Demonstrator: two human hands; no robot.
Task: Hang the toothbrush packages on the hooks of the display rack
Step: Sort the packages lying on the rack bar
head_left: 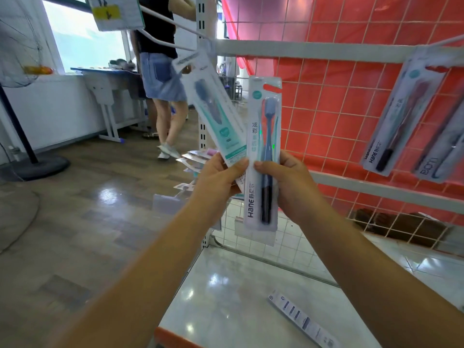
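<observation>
Red mesh (351, 101) backs the rack, crossed by white bars (301, 52). At the centre the right hand (288, 182) pinches an upright Hane package (262, 156), thumb on its front and fingers curled behind, gripping it at about mid-height; a blue toothbrush shows through the blister. Just beside it, toward 9 o'clock, the left hand (218, 177) grips the lower end of a teal package (213, 106), thumb pressed on the front. That package tilts toward 11 o'clock, and its top is blurred near a white hook (170, 43) that juts from the upright post (204, 26); whether it is already on the hook I cannot tell. The two thumbs almost meet between the packages. At 2 to 3 o'clock hung packages (396, 121) dangle from the top bar, tilted. At 5 o'clock a flat package (301, 320) lies on the glossy white shelf (226, 285). At 11 o'clock a person (160, 79) in a denim skirt stands on the wood floor (75, 222), near a desk (110, 79). A fan (17, 46) stands at 9 to 10 o'clock.
</observation>
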